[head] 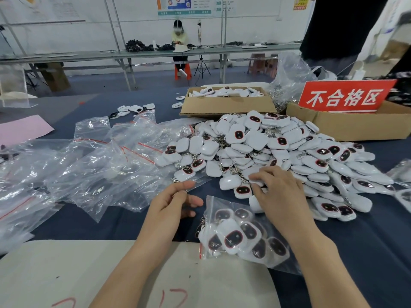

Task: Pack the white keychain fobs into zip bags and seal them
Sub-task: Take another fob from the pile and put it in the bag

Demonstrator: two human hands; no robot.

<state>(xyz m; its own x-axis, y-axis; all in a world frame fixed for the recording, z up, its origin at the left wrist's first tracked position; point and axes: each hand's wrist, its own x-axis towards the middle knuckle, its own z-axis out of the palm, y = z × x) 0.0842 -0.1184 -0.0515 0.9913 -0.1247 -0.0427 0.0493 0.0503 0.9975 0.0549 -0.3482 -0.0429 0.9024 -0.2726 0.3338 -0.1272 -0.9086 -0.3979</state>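
Cream paper sheet (66, 263) with red pen marks covers the near edge of the dark blue tabletop (367, 252) at 6 o'clock. The left hand (175, 203) is loosely curled, thumb at the corner of an empty clear zip bag (195, 182); whether it pinches the plastic cannot be told. The right hand (282, 192) lies palm down, fingers spread on the heap of white square keychain fobs (289, 147) at 1 o'clock. Between the wrists lies a filled zip bag (242, 238). Loose empty bags (100, 165) sprawl at 9 o'clock. An open cardboard box (226, 105) of fobs stands at 12 o'clock.
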